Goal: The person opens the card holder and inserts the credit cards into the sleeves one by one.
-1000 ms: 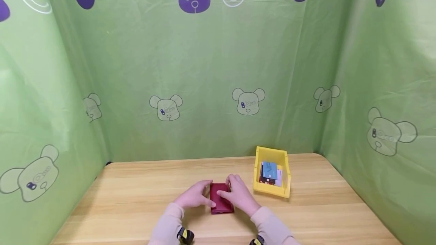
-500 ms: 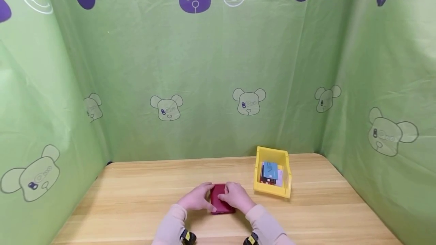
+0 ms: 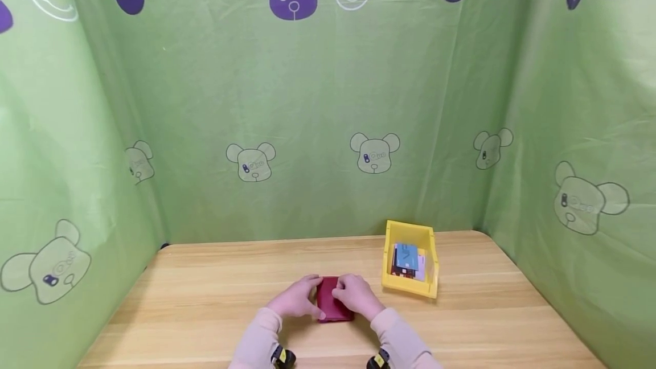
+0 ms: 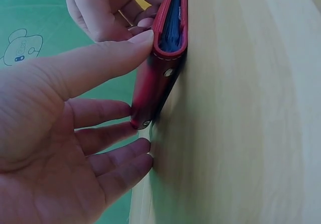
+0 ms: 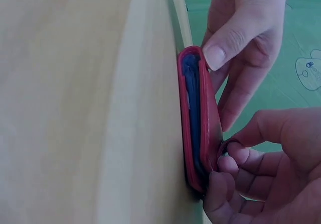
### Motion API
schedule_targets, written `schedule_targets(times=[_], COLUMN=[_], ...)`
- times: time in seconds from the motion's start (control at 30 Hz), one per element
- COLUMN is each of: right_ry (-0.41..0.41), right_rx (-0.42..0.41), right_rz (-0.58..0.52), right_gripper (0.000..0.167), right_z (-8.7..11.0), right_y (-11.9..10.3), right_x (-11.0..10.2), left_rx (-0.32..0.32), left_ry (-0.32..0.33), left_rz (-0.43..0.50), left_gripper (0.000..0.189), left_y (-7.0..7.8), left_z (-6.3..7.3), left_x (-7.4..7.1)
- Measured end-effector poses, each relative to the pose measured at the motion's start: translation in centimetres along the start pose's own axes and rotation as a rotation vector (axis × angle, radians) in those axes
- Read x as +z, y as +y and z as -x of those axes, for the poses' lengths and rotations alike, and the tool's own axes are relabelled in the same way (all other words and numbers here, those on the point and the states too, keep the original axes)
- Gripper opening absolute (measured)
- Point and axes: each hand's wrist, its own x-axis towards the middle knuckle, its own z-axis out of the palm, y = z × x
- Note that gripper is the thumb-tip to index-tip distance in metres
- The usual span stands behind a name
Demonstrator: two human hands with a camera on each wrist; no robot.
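Left hand (image 3: pixel 296 299) holding red wallet (image 3: pixel 326 300), facing far edge of worktop (image 3: pixel 205 283) | right hand (image 3: pixel 359 296) pinching dark tab (image 5: pixel 224 144) | you're risking slippage if tugging unevenly

I can make out what looks like "Qee" on the purple bear (image 3: pixel 294 9), top centre of the head view. Lower right, the blue card (image 3: pixel 407 257) seems to read "VIP".

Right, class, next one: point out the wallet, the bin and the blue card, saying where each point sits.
Wallet (image 3: pixel 328 302): head view, on its upper face.
Bin (image 3: pixel 409 286): head view, on its near wall.
Blue card (image 3: pixel 407 257): head view, middle of its face.
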Motion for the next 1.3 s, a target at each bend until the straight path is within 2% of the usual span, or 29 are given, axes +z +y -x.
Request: schedule_targets(times=[0.13,0.37,0.53,0.87,1.13,1.3], right_ry=[-0.017,-0.102,-0.084,-0.036,-0.025,0.023], right_rx=[-0.002,0.116,0.154,0.115,0.102,0.008], right_rz=[-0.043,-0.311,-0.336,-0.087,0.131,0.296], right_gripper=[0.02,0.012,0.016,0.018,0.018,0.03], right_z=[0.0,0.1,0.4,1.7,2.1,2.3], right_y=[0.1,0.6,1.1,2.2,2.1,1.8], right_x=[-0.2,-0.9,-2.0,-4.3,-3.9,-3.1], left_rx=[0.0,-0.028,-0.048,-0.075,-0.059,-0.052], left_ry=[0.001,-0.005,-0.016,-0.035,-0.025,-0.03], left_rz=[0.006,0.006,-0.001,-0.067,-0.149,-0.179], left_gripper=[0.087,0.089,0.088,0.087,0.085,0.083], left_y=[0.0,0.1,0.3,1.0,1.3,1.6], left_z=[0.1,0.3,0.4,0.9,1.6,2.0], left_x=[-0.1,-0.3,-0.4,-0.7,-1.2,-1.6])
